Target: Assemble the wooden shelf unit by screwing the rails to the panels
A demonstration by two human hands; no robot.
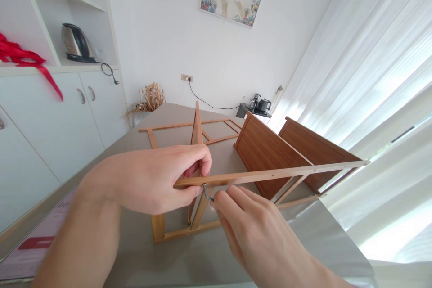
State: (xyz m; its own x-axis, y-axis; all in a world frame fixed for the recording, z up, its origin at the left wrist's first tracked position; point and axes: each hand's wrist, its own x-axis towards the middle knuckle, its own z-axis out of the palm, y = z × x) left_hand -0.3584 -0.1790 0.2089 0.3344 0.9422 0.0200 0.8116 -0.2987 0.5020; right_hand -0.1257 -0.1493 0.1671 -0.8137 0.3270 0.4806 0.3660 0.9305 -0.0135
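A wooden shelf frame [256, 175] lies on its side on the grey table. My left hand [158, 177] is closed around the near rail and the upright board [197, 132] that meets it, thumb below and fingers over the top. Between the thumb and fingers of my right hand [246, 216] is a bent metal hex key [206, 192]. Its upper end sits at a hole in the rail, right beside my left thumb. Two brown shelf panels [270, 153] stand on edge within the frame at the right. The fingertips of my right hand are partly hidden.
A second ladder-like wooden frame [216, 139] lies flat farther back on the table [135, 252]. A printed sheet [37, 243] is at the left edge. Beyond are white cabinets [57, 117], a kettle [76, 42], dried plants [151, 97] and curtains [371, 54].
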